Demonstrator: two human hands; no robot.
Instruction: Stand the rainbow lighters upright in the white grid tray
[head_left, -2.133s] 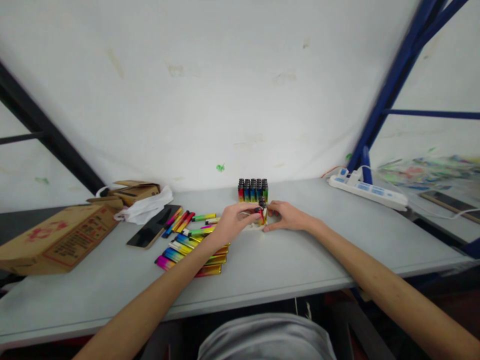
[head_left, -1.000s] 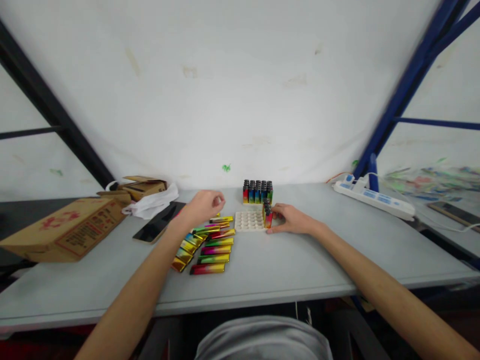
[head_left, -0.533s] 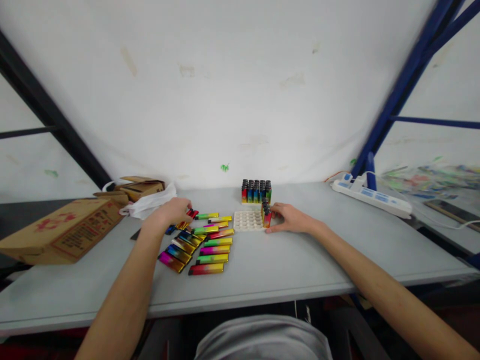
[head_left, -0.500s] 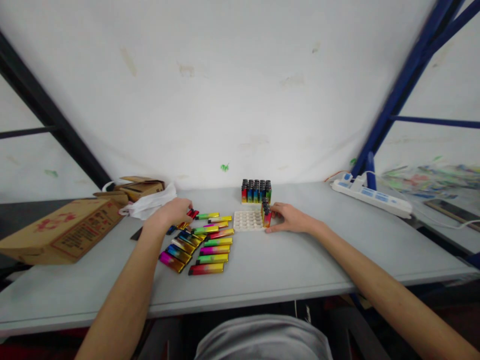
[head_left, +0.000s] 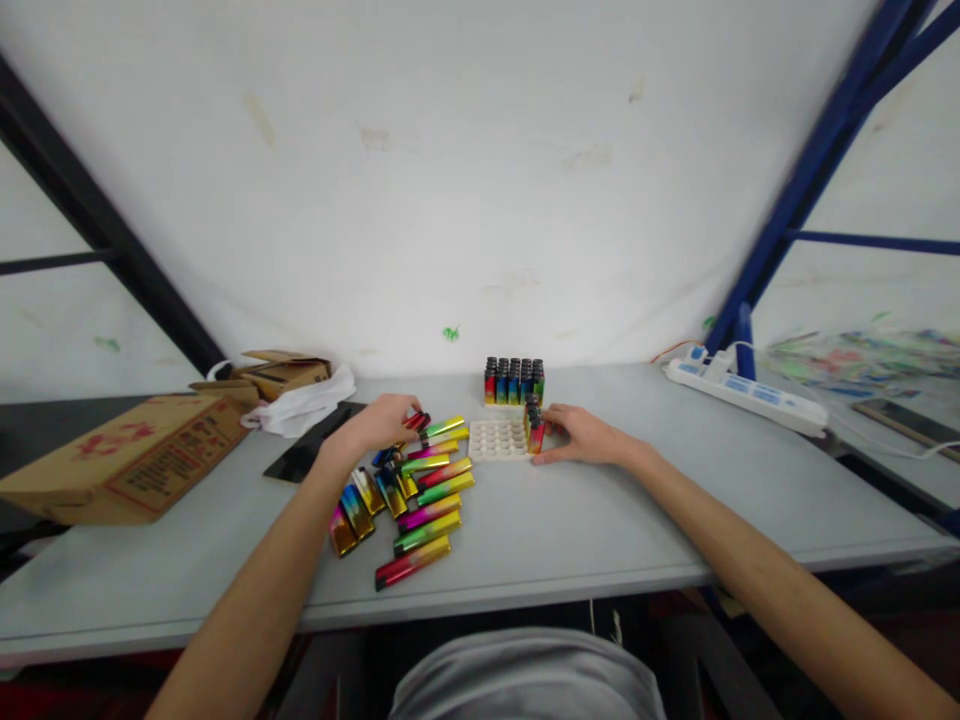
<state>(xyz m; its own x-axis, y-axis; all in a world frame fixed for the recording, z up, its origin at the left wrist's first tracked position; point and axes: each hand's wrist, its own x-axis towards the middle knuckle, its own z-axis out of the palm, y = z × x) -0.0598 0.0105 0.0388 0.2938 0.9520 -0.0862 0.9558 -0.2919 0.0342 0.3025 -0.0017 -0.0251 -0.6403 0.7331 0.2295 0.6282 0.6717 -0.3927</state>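
Note:
My left hand has its fingers closed on a red lighter at the top of a loose pile. Several shiny lighters lie flat below it, among them a red and yellow one nearest the table edge. My right hand rests its fingers against a short column of upright lighters at the right end of a white tray with round holes. Behind, another block of upright lighters stands near the wall.
On the left are a cardboard box, an opened box, a white plastic bag and a dark flat sheet. A white power strip lies at the right, with a phone beyond it.
My left hand has moved right with the red lighter. The loose lighters have shifted and turned, and more of the dark sheet shows. My right hand has stayed at the tray.

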